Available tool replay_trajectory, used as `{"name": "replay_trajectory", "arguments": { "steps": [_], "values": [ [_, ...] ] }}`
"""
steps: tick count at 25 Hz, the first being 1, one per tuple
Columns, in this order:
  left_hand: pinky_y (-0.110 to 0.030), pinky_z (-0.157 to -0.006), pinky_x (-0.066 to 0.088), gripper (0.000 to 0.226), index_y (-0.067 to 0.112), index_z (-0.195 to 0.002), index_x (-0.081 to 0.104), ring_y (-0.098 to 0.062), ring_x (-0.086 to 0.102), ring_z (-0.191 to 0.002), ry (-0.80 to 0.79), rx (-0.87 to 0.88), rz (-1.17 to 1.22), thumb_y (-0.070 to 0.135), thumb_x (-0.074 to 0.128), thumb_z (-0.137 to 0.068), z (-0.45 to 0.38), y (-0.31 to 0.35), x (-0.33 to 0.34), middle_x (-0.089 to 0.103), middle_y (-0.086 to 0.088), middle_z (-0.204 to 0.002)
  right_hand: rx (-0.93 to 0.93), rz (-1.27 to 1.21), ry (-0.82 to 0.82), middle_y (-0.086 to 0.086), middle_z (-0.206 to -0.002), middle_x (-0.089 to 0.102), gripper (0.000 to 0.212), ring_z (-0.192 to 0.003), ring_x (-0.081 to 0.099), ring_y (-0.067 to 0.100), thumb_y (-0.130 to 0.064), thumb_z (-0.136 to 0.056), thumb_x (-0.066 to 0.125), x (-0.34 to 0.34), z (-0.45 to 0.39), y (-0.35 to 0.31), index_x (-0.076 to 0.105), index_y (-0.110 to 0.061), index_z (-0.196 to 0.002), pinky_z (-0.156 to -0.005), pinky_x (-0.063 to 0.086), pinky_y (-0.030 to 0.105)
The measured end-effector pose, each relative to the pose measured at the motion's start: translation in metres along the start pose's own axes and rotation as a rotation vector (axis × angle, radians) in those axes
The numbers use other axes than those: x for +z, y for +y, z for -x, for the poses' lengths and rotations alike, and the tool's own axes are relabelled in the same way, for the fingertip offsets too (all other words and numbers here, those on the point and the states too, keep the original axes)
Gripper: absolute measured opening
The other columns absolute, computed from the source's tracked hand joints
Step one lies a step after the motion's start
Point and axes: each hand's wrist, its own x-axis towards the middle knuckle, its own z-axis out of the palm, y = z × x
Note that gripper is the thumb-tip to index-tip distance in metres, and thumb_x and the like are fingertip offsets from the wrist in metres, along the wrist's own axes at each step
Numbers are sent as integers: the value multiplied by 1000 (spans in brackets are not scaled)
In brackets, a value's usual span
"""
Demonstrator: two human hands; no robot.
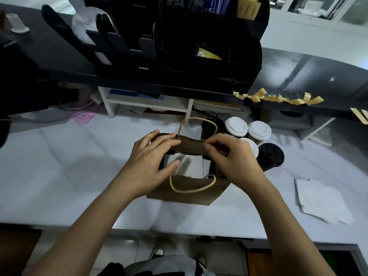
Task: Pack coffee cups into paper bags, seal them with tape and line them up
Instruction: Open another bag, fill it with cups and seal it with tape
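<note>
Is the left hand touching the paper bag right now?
Touching. The head view shows the left hand with its fingers laid over the far rim of the paper bag.

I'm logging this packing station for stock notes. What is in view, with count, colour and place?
bag: one, brown, open at counter centre, white paper inside
handles: two, tan cord, one on each bag edge
cups: at least four visible; three white-lidded, one black-lidded, right of and behind the bag
tape strips: several, yellowish, stuck along the dark shelf edge at right
paper sheets: small stack, white, counter right
organiser: one, black, on the dark shelf
counter: one, white
left hand: fingers straight on the bag's far edge
right hand: grip pinching the bag's far edge
</note>
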Motion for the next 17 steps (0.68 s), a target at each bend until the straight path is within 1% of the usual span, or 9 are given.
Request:
{"name": "replay_trajectory", "arguments": {
  "steps": [2, 4, 7, 9, 10, 11, 13, 15, 17],
  "values": [
    [-37, -118, 19, 46, 41, -144, 45, -7, 13, -148, 40, 2, 42, 43, 51, -98, 1, -1, -3, 35, 23, -155, 60, -81, 149, -11, -76, 65, 9, -70, 56, 8, -21, -97, 67, -4, 8, 10, 73, -27, -94, -60, 42, 12],
    [-35, -114, 25, 42, 39, -140, 49, -7, 23, -142, 114, 12, 63, 38, 50, -98, 2, -5, -7, 43, 20, -150, 114, -128, 233, -8, -72, 64, 11, -66, 54, 7, -20, -97, 68, -7, 16, 18, 71, -26, -89, -58, 40, 11],
    [-30, -100, 33, 33, 36, -130, 52, -2, 33, -128, 235, -28, 101, 35, 52, -97, 6, -16, -15, 50, 17, -136, 176, -117, 276, -4, -69, 62, 19, -63, 52, 9, -30, -100, 64, -7, 24, 28, 66, -28, -81, -57, 37, 13],
    [-27, -90, 34, 17, 37, -113, 52, 2, 34, -119, 267, -106, 134, 41, 50, -97, 9, -25, -19, 50, 20, -125, 214, -101, 262, -3, -72, 61, 28, -67, 53, 11, -39, -101, 59, -5, 29, 34, 64, -32, -75, -59, 37, 16],
    [-28, -87, 35, 12, 36, -104, 52, 1, 35, -117, 254, -141, 141, 45, 48, -97, 10, -29, -21, 49, 22, -123, 233, -97, 241, -4, -77, 61, 33, -72, 55, 11, -44, -102, 56, -4, 31, 36, 65, -33, -73, -62, 38, 16],
    [-30, -88, 35, 16, 36, -98, 53, -2, 37, -117, 219, -156, 139, 50, 46, -97, 12, -33, -22, 48, 23, -124, 251, -101, 215, -6, -83, 61, 37, -79, 57, 9, -48, -103, 52, -3, 33, 37, 67, -35, -72, -66, 39, 14],
    [-33, -93, 32, 31, 36, -93, 58, -3, 35, -122, 98, -165, 143, 60, 38, -93, 14, -38, -21, 47, 24, -128, 261, -140, 153, -10, -95, 59, 46, -93, 58, 2, -60, -102, 44, -1, 35, 36, 73, -36, -74, -74, 39, 10],
    [-33, -97, 31, 32, 37, -97, 62, -4, 34, -128, 9, -175, 191, 60, 39, -94, 17, -38, -18, 46, 24, -133, 234, -161, 97, -13, -103, 56, 53, -103, 56, -1, -70, -95, 37, 3, 35, 36, 76, -39, -79, -81, 38, 11],
    [-34, -100, 32, 17, 39, -106, 63, -7, 34, -133, -21, -184, 234, 48, 52, -97, 18, -38, -15, 43, 22, -141, 199, -136, 63, -16, -111, 51, 52, -110, 53, 0, -73, -92, 36, 7, 35, 38, 77, -41, -84, -86, 39, 17]
  ]
}}
